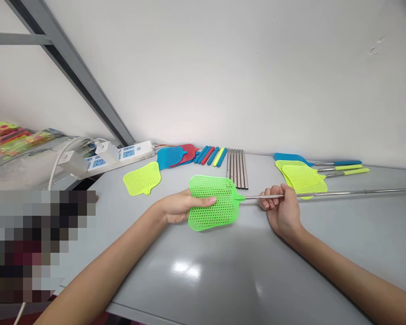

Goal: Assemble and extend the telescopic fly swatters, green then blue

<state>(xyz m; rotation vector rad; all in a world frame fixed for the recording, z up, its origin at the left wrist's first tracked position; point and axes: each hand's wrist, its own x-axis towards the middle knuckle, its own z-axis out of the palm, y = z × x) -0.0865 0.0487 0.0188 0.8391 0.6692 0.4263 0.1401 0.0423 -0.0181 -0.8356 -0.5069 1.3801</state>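
Observation:
My left hand [179, 207] grips a green fly swatter head [219, 216], its thumb lying across the perforated face and the fingers behind it. From the head's neck a thin metal telescopic rod [338, 193] runs to the right, drawn out long and leaving the frame at the right edge. My right hand [280, 207] is closed round this rod, a short way from the neck. Past my right hand lie yellow fly swatters [304, 178] and a blue fly swatter [291, 158] with metal rods and coloured grips.
Behind the green head, several metal tubes [237, 169] and coloured handle grips [209, 155] lie in rows. Blue [171, 156] and red swatter heads [189, 152] overlap near a loose yellow head [142, 179]. A power strip [128, 155] with plugs sits at the grey table's [223, 280] left.

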